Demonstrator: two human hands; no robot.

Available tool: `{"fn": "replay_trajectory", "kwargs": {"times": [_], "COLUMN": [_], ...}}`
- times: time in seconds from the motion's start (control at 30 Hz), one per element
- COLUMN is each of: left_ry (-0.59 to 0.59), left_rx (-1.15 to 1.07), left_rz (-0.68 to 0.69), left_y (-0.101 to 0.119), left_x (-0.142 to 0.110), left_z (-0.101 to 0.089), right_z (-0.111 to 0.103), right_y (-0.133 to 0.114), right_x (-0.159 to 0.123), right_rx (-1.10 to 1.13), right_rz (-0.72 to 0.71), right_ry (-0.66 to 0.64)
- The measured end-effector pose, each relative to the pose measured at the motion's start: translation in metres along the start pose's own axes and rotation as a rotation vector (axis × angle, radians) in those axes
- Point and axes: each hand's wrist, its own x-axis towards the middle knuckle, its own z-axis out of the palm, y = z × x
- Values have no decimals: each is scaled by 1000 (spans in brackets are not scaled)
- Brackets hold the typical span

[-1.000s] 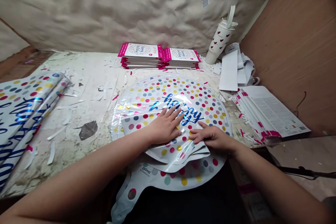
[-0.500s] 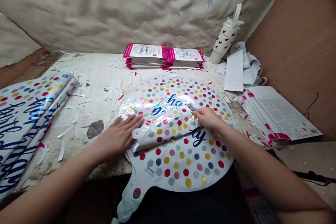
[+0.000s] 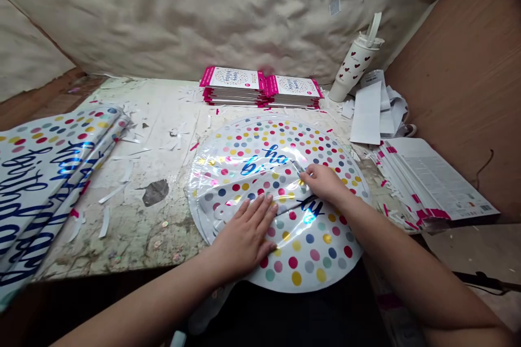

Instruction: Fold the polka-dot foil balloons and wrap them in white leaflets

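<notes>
A round white foil balloon point(image 3: 321, 252) with coloured dots and blue lettering lies flat at the table's near edge. On top of it sits a second dotted balloon point(image 3: 244, 184), folded into a band. My left hand point(image 3: 246, 236) lies flat on the near edge of that fold, fingers stretched out. My right hand point(image 3: 323, 183) is closed in a pinch on the folded balloon's right end, near the blue lettering.
Two stacks of pink-edged packaging cards point(image 3: 260, 87) sit at the back. A white heart-patterned tumbler point(image 3: 356, 65) stands at the back right, beside loose white papers point(image 3: 368, 114) and printed cards point(image 3: 431, 179). Folded balloons point(image 3: 44, 173) lie at the left. Paper scraps litter the table point(image 3: 154, 119).
My left hand slid right from the fold's left end onto its near middle. My right hand stayed pinched at the right end. The camera view shifted slightly.
</notes>
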Motion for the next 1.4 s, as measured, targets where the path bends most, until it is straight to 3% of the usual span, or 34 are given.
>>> {"fn": "replay_trajectory", "kwargs": {"times": [0.03,0.1,0.17,0.23,0.37,0.53,0.57,0.63,0.7,0.73,0.77,0.87,1.03,1.2,1.3,1.4], "left_ry": [-2,9,10,-9,-32,27,34,45,46,34,19,-33,-85,-122,-86,-6], "left_rx": [-1,-6,-7,-4,17,113,92,-8,-112,-149,-174,-206,-226,-189,-134,-150], "left_rz": [-9,-14,-11,-5,-6,-243,-249,-166,-20,52,110,176,212,291,309,237], "left_y": [-2,-5,-6,-6,-3,0,-2,-8,-17,-21,-25,-35,-40,-43,-42,-37], "left_x": [-3,-9,-11,-11,-2,17,19,18,14,12,9,4,8,11,3,-7], "left_z": [3,6,6,5,-3,-13,-13,-11,-8,-6,-5,-7,-17,-17,-14,-14], "right_z": [2,8,14,18,18,25,29,35,38,38,36,25,11,20,24,21], "right_y": [-2,-4,-2,3,15,15,17,24,35,40,44,53,49,32,32,34], "right_x": [-8,-24,-37,-41,-39,-70,-75,-80,-77,-74,-71,-61,-51,-51,-54,-54], "right_rx": [-29,-116,-233,-351,-422,-188,-110,67,199,224,220,100,-62,-177,-141,47], "right_rz": [-82,-428,-814,-946,-871,-1120,-1064,-791,-533,-498,-538,-839,-898,-1233,-1218,-1053], "right_ry": [86,200,177,122,269,399,427,468,432,386,344,289,320,213,64,-86]}}
